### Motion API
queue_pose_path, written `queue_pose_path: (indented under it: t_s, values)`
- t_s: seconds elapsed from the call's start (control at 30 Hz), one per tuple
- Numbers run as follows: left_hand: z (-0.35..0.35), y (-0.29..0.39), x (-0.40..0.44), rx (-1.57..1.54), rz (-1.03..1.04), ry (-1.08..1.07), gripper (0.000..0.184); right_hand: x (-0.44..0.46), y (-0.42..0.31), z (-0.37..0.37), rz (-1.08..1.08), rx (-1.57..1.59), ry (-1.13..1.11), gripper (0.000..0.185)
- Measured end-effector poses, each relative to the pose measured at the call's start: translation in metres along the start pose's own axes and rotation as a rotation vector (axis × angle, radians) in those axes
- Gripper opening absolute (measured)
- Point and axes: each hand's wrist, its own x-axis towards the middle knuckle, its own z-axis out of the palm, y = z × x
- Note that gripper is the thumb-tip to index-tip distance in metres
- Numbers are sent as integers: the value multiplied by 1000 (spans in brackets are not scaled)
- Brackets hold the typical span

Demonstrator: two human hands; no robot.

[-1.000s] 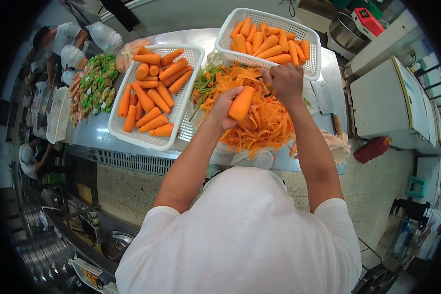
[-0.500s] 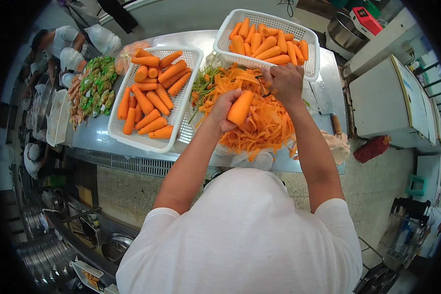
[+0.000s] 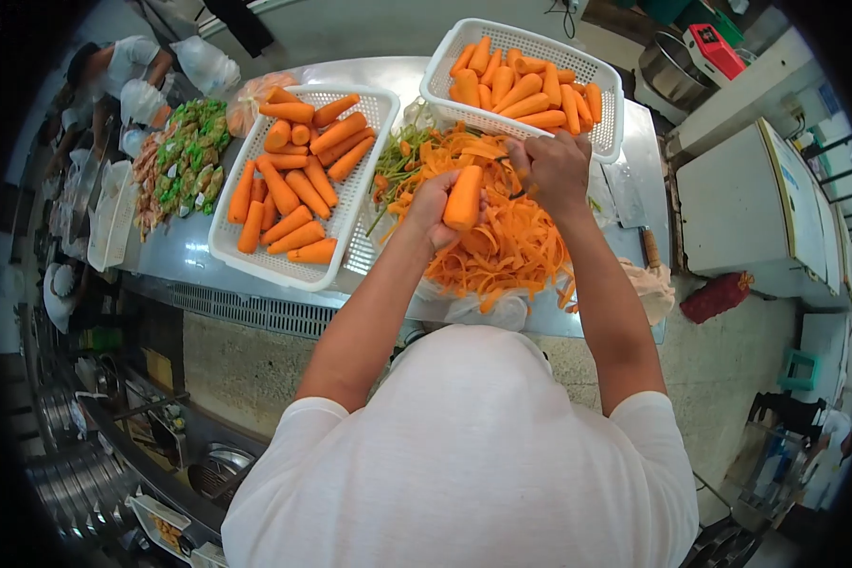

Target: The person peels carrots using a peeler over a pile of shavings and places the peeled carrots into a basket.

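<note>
My left hand (image 3: 434, 210) is wrapped round a thick carrot (image 3: 463, 199), its broad end toward me. Just right of it my right hand (image 3: 556, 172) is closed on a small dark tool (image 3: 519, 182), which looks like a peeler; most of it is hidden by the fingers. Beneath both hands lies a heap of orange peelings (image 3: 502, 248), with green stems (image 3: 399, 170) at its left side. A white basket (image 3: 355, 222) of carrots stands to the left, and a second white basket (image 3: 613, 123) of carrots stands behind my right hand.
A cleaver (image 3: 650, 248) lies right of the peelings, near a pale cloth or bag (image 3: 648, 289). Green and brown bundled items (image 3: 185, 170) lie at the table's left end, beside a white crate (image 3: 112, 216). Other people (image 3: 128, 62) are at the far left.
The carrot in my left hand has turned to a more upright angle. My right hand has shifted slightly, still closed on the tool. The whole view has moved a little.
</note>
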Motion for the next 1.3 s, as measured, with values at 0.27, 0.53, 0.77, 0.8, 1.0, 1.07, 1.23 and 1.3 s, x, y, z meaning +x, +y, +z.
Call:
queue_pose_path:
  t_s: [0.27, 0.53, 0.77, 0.8, 1.0, 1.07, 1.23, 1.3]
  values:
    - [-2, -5, -1, -27, 78, -22, 29, 0, -3, 26, -174, 4, -11, 38]
    - [8, -3, -5, -40, 97, 21, 31, -14, -31, -8, -228, 93, 48, 39]
    - [-8, -10, -4, 66, 15, -49, 32, 3, 20, 29, 2, -47, -36, 45]
    - [-1, -9, -8, 96, 54, -16, 32, 6, 19, 26, -9, -45, -28, 45]
    - [-4, -8, 2, -29, 75, 47, 31, -14, -39, -14, -278, 225, 47, 45]
    - [-5, -10, 3, -85, 36, -4, 30, -15, -34, 4, -316, 211, 54, 44]
    - [3, -5, -26, 211, 68, -78, 17, 4, 17, 19, 56, -12, -56, 39]
    - [2, -5, -18, 127, 87, 17, 22, 2, 8, 11, 19, 40, -52, 44]
